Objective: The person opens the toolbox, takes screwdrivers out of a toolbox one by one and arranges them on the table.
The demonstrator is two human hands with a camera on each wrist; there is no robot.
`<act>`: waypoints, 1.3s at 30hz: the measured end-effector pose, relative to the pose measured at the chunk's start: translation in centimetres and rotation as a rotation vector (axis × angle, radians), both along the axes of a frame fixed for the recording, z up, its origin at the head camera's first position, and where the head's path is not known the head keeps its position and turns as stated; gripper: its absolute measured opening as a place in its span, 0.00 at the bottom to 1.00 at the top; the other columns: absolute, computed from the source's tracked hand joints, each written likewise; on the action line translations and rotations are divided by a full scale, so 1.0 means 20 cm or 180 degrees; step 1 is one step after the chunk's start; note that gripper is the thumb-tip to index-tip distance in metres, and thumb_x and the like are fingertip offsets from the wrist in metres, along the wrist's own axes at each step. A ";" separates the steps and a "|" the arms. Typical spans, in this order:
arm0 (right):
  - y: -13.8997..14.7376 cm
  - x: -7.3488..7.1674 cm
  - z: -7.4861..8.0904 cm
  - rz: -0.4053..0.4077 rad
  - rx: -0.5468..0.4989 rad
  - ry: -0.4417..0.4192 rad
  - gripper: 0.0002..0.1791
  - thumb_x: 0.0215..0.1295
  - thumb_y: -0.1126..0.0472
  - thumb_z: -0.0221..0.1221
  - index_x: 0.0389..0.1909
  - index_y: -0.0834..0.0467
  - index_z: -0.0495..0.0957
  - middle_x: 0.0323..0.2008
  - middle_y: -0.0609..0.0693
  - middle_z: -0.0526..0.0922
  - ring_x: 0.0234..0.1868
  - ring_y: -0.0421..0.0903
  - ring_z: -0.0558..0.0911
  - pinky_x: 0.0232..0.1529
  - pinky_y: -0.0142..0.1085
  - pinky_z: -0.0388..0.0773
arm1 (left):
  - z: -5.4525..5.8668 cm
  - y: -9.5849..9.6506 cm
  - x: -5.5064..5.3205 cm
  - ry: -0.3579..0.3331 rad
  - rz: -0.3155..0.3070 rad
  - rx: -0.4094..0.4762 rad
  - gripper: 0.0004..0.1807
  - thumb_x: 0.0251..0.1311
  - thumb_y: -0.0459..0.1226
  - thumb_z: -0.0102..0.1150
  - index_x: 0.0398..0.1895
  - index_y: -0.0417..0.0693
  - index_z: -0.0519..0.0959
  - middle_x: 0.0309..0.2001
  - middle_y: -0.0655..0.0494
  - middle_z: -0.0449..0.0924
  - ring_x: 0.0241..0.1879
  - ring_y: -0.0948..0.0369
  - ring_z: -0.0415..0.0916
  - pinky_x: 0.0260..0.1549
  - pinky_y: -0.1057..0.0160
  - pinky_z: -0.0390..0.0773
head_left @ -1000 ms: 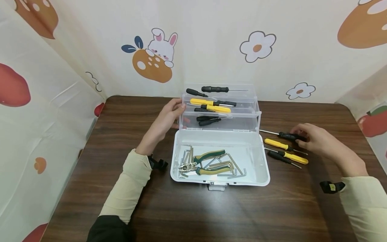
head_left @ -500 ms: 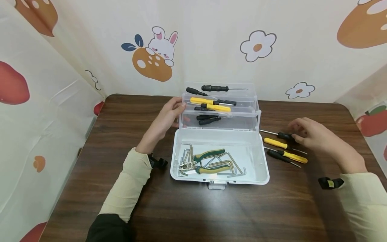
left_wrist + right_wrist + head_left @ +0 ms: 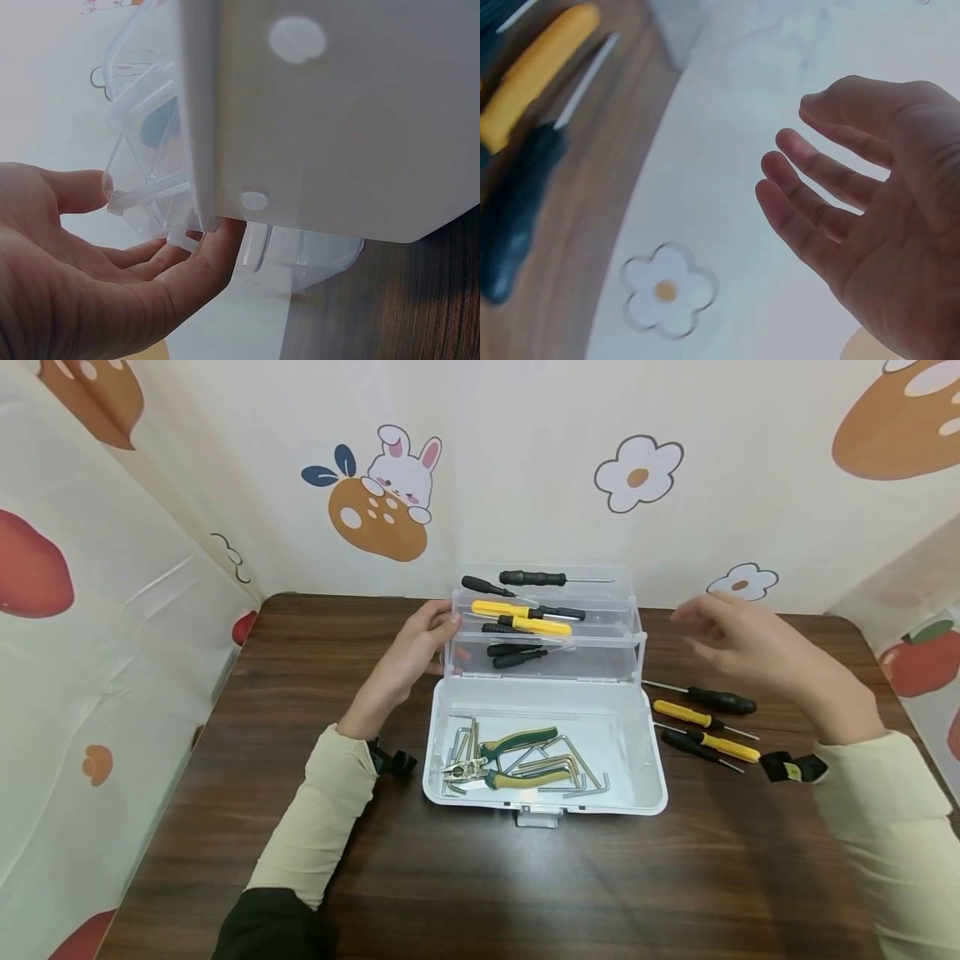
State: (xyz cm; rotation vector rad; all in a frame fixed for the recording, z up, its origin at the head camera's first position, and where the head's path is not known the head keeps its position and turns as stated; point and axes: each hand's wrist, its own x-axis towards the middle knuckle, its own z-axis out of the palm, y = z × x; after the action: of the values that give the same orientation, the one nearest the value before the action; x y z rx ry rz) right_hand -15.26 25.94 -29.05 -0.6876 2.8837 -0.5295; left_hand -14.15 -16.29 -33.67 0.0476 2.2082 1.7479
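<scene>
A white toolbox [image 3: 555, 702] stands unlatched, its clear plastic tray section [image 3: 607, 656] raised at the back with several black and yellow screwdrivers in it. My left hand [image 3: 416, 647] holds the left edge of that section, thumb in front and fingers behind, as the left wrist view shows. Green-handled pliers [image 3: 525, 778] and several hex keys [image 3: 588, 767] lie in the box's base. To the right of the toolbox my right hand [image 3: 757, 639] hovers with loosely bent fingers and nothing in them. Below it, a black screwdriver [image 3: 720, 700] lies on the table.
Next to the black screwdriver lie a yellow one [image 3: 682, 713], a yellow-and-black one [image 3: 723, 747] and another black one [image 3: 686, 745]. A printed cloth [image 3: 525, 460] hangs behind the wooden table [image 3: 525, 893]. The toolbox latch [image 3: 537, 818] faces the front edge.
My right hand has let go of the black screwdriver and risen away from it, up and to the left. The screwdriver stays on the table. My left hand keeps its hold.
</scene>
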 end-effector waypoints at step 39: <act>-0.76 -0.16 0.12 0.0773 0.0179 -0.0246 0.10 0.70 0.66 0.67 0.50 0.57 0.85 0.47 0.52 0.87 0.43 0.49 0.82 0.44 0.44 0.83 | -0.01 -0.01 -0.01 0.0011 -0.0004 0.0003 0.29 0.83 0.45 0.43 0.80 0.46 0.58 0.68 0.44 0.74 0.43 0.56 0.85 0.39 0.53 0.91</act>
State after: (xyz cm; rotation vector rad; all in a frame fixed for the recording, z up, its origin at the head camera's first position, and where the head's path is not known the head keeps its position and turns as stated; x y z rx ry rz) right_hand -18.37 10.68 -26.69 -0.9680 2.6813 -0.4304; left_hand -14.35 -16.43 -33.83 0.0521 2.2092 1.7495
